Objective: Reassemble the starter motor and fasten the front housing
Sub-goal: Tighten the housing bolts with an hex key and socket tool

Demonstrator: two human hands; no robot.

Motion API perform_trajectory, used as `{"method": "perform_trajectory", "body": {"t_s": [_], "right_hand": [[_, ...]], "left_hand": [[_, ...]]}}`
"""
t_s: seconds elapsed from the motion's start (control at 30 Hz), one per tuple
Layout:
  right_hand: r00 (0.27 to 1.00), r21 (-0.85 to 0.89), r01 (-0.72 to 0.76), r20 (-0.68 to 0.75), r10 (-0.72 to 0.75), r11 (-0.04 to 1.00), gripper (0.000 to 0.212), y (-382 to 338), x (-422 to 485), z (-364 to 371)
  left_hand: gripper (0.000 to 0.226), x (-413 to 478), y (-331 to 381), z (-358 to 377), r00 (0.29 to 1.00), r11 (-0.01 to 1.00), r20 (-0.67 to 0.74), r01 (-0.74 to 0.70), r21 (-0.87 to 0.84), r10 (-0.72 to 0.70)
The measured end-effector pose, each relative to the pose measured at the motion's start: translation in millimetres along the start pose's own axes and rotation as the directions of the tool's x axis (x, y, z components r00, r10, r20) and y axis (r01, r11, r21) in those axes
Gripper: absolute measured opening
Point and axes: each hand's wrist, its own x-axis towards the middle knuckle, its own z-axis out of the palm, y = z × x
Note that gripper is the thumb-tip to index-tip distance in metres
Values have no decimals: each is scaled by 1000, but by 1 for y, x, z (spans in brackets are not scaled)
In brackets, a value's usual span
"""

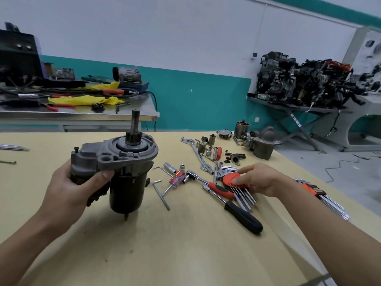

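Assembly looks well advanced in the head view, the only one you have. The starter motor [125, 188] stands upright at the near left of the counter [185, 244], with its black body down and its rear stud at or just above the surface. The front housing [123, 155] is seated on top of the body, and the pinion shaft [135, 124] pokes up through its middle.

Your left grip [68, 188] is wrapped round the solenoid side of the motor. Its thumb presses under the housing flange, so that hand carries and steadies the whole unit.

Your right grip [257, 180] is well apart from the motor, out among the tools. Its fingers and thumb are closed on the red holder of a hex key set [231, 179], which lies against the ratchet [216, 187]. Whether the set has left the counter cannot be told.

Judging from this, joining the parts is done and the fastening is what remains. The holes in the flange look dark and open, though the frame is too coarse to say whether any bolt is already in. You have not yet picked out a single key.

Two loose hex keys [161, 196] lie between the motor and the ratchet. A second starter [261, 145] sits with small parts at the far edge, so keep its pieces apart from yours.
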Motion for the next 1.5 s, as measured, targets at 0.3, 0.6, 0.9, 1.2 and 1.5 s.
{"method": "perform_trajectory", "body": {"t_s": [0.3, 0.6, 0.9, 1.2, 1.5], "right_hand": [[994, -207, -48, 83, 67, 977, 30, -5, 2, -13], [993, -674, -101, -116, 30, 731, 20, -31, -7, -31], [867, -714, 376, 46, -496, 590, 32, -41, 13, 39], [976, -742, 127, -26, -218, 658, 22, -44, 30, 60], [981, -206, 6, 189, 34, 979, 23, -64, 1, -5]], "left_hand": [[43, 3, -6, -3, 1000, 1000, 6, 6, 3, -6], [46, 4, -8, -5, 999, 1000, 26, 20, 2, -20], [72, 5, -6, -9, 999, 999, 49, 23, -29, -22], [68, 7, -13, -13, 998, 999, 58, 25, -30, -23], [71, 6, -9, -11, 998, 999, 54, 34, -8, -34]]}}
